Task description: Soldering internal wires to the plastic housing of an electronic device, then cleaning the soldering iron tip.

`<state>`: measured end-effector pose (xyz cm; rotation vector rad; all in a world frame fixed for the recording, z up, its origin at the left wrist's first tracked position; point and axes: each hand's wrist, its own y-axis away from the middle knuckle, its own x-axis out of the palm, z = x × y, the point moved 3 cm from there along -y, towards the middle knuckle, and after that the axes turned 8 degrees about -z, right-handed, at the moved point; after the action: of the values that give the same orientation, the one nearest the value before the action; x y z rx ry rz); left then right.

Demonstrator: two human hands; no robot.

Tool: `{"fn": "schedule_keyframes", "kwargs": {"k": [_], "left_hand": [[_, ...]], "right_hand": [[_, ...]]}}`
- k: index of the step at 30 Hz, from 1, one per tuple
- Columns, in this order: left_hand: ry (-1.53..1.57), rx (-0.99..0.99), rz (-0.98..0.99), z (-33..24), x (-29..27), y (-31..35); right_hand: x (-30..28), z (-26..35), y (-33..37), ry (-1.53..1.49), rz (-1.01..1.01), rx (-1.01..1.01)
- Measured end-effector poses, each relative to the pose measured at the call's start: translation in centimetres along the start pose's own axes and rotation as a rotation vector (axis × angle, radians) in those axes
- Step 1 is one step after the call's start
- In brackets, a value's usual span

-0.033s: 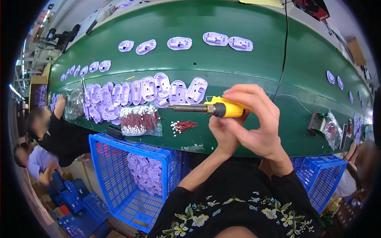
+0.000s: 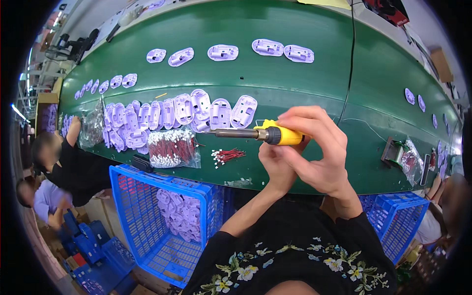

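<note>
A soldering iron [image 2: 290,137] with a yellow handle, dark collar and metal barrel lies level above the bench, its tip pointing left. My right hand [image 2: 322,147] grips the handle between thumb and curled fingers. Below and behind the handle, my left hand [image 2: 279,169] is closed against it, its fingertips mostly hidden. A jagged yellow part [image 2: 268,124] and a thin wire loop show just behind the handle. Under the iron's tip lies a small bunch of red wires with white connectors [image 2: 228,156]. Pale purple plastic shells [image 2: 220,114] are heaped behind the tip.
A clear bag of red wires [image 2: 173,149] rests on the green bench [image 2: 295,88]; more shells line its far side. A black cable [image 2: 350,73] crosses it. A solder spool [image 2: 395,151] stands right. Blue crates [image 2: 147,172] are below the near edge. Other people sit at both sides.
</note>
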<state>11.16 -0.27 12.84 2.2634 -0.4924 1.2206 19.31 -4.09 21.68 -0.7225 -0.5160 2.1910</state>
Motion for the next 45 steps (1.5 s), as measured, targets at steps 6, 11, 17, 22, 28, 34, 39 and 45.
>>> {"fn": "schedule_keyframes", "kwargs": {"k": [6,11,17,22,28,34,39,45], "left_hand": [[-0.358,0.213,0.041,0.2,-2.0,0.1],[-0.371,0.107,0.157,0.8,-3.7,0.7],[-0.384,0.083,0.19,0.9,-3.0,0.8],[-0.372,-0.021,0.157,1.4,-4.1,1.2],[-0.448,-0.015,0.1,2.3,-3.8,2.7],[-0.975,-0.149,0.319,-5.8,-2.0,4.5],[-0.682,0.251,0.479,-12.9,9.7,4.7],[-0.205,0.341,0.42,-17.8,16.1,10.3]], "right_hand": [[0.6,-0.9,0.7,0.013,0.004,0.036],[0.2,-1.0,0.6,-0.012,0.041,0.075],[0.7,-1.8,1.1,-0.069,0.077,0.317],[1.2,-2.6,2.0,-0.073,0.105,0.427],[-0.1,-3.2,2.7,-0.035,0.136,0.441],[-3.5,-7.9,3.4,0.323,0.071,0.392],[-4.6,-11.1,5.3,0.482,0.141,0.235],[-5.3,-14.0,6.8,0.469,0.137,0.11]]}}
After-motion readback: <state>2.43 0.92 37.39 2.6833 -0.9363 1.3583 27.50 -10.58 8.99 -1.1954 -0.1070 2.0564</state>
